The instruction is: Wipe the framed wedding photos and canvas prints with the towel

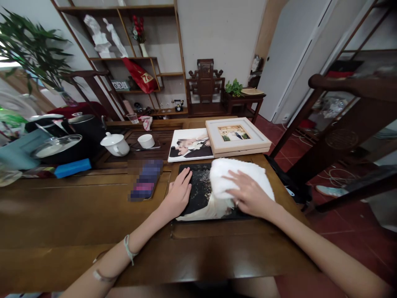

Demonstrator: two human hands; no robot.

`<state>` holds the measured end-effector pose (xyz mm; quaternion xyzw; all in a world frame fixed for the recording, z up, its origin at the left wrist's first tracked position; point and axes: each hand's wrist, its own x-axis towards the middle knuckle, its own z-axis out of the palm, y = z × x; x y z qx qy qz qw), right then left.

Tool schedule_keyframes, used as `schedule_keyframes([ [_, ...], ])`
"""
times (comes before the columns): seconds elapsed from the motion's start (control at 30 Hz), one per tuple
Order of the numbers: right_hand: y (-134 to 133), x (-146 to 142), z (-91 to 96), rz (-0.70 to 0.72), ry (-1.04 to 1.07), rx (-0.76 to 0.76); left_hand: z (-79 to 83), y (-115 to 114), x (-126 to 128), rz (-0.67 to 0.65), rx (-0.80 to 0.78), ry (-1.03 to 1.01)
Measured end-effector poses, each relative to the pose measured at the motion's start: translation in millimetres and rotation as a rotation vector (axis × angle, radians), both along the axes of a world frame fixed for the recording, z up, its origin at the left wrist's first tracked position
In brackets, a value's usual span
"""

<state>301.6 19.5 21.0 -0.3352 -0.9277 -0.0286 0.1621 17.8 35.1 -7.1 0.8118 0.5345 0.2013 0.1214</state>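
A dark photo panel (198, 186) lies flat on the table before me, its picture showing a pale flowing dress and light speckles. My left hand (181, 188) rests along the panel's left edge, fingers stretched over it and holding nothing. On the panel's right part is a folded white towel (254, 176). My right hand (249, 194) presses down on this towel with spread fingers, gripping it against the surface. The towel and hand hide much of the panel's right side.
Behind the panel lie a white photo print (189, 151) and stacked framed pictures (217, 142). Left of it are a phone (147, 180), a lidded white bowl (114, 145), a small white cup (145, 141) and a blue block (72, 167). A wooden chair (338, 128) stands right.
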Motion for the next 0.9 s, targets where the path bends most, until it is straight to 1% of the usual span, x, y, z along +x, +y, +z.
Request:
schedule_keyframes([
  [0.07,-15,-15,3.0,0.22,-0.009,-0.054,1.9,0,0,0.003,-0.019,0.019],
  [0.13,-23,-24,4.8,0.417,-0.014,-0.091,3.4,-1,0,-0.001,-0.049,0.04],
  [0.17,-24,-25,5.1,0.477,-0.012,-0.105,3.7,-1,0,-0.005,-0.061,0.046],
  [0.2,-21,-23,4.9,0.491,-0.005,-0.116,3.6,-1,0,-0.004,-0.064,0.047],
  [0.23,-16,-19,4.3,0.455,0.007,-0.119,3.2,-1,0,0.0,-0.062,0.042],
  [0.27,-9,-13,3.3,0.377,0.025,-0.115,2.5,-1,0,0.007,-0.054,0.032],
  [0.4,18,13,-2.1,-0.069,0.09,-0.035,-1.1,0,1,0.011,-0.011,-0.011],
  [0.47,22,17,-3.7,-0.193,0.089,0.003,-2.3,0,1,0.005,0.009,-0.021],
  [0.5,22,15,-3.9,-0.212,0.075,0.019,-2.7,0,1,0.005,0.014,-0.021],
  [0.53,21,11,-3.7,-0.202,0.053,0.03,-3.0,0,1,0.006,0.017,-0.019],
  [0.6,20,0,-2.1,-0.133,0.006,0.03,-3.6,0,1,0.01,0.019,-0.012],
  [0.7,26,-20,2.2,-0.053,-0.019,-0.011,-4.5,1,-1,0.002,0.024,-0.001],
  [0.8,30,-34,8.1,-0.059,-0.036,-0.036,-5.9,2,-1,-0.005,0.028,0.0],
  [0.83,26,-38,10.2,-0.058,-0.055,-0.042,-6.2,2,-2,-0.007,0.028,-0.004],
  [0.9,8,-47,13.6,-0.03,-0.104,-0.059,-6.4,2,-2,-0.007,0.019,-0.013],
])
